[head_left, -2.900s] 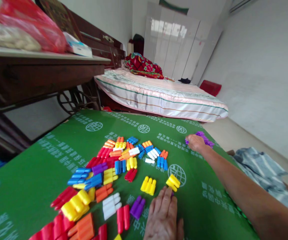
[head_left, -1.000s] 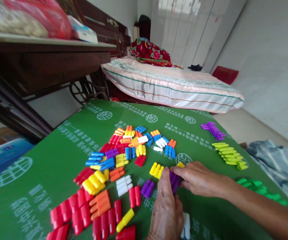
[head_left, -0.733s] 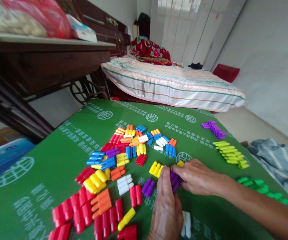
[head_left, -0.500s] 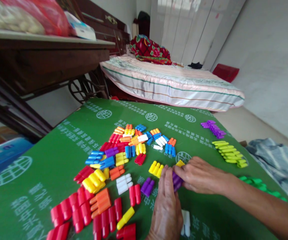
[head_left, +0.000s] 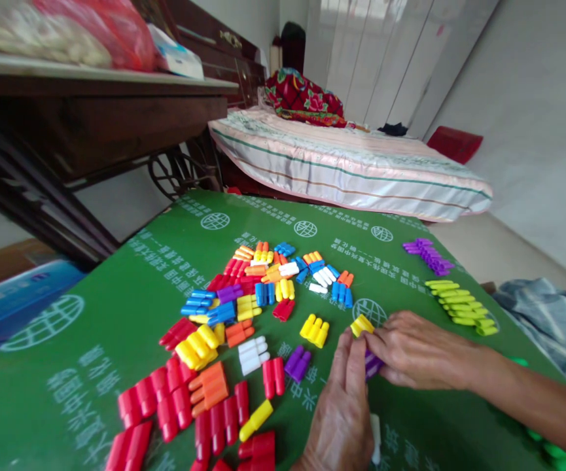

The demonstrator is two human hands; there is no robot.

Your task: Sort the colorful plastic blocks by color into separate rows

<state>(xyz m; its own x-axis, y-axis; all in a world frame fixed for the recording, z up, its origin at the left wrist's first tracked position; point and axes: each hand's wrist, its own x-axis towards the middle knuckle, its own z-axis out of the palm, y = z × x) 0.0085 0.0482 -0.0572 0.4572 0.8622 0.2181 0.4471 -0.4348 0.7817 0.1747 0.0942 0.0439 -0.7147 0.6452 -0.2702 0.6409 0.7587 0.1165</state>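
My left hand (head_left: 340,402) and my right hand (head_left: 407,350) are close together over the green tabletop (head_left: 150,307), fingers closed. Between them is a purple bullet-shaped plastic block (head_left: 373,364), mostly covered by the fingers. A yellow block (head_left: 362,325) pokes out at the fingertips; whether it is joined to the purple one, I cannot tell. Left of the hands lie another yellow block (head_left: 315,331) and a purple double block (head_left: 298,363). Part of a white block (head_left: 375,438) shows beside my left wrist.
A spread of red blocks (head_left: 165,396), orange, blue, white and yellow ones covers the table's left and middle. Along the right edge lie rows of purple blocks (head_left: 428,256), lime blocks (head_left: 460,307) and green blocks (head_left: 555,451). Beyond stands a bed (head_left: 351,163).
The view has shifted slightly, moving the tabletop right in the picture. More of the yellow block shows at my fingertips, and less of the purple block. Both hands stay together.
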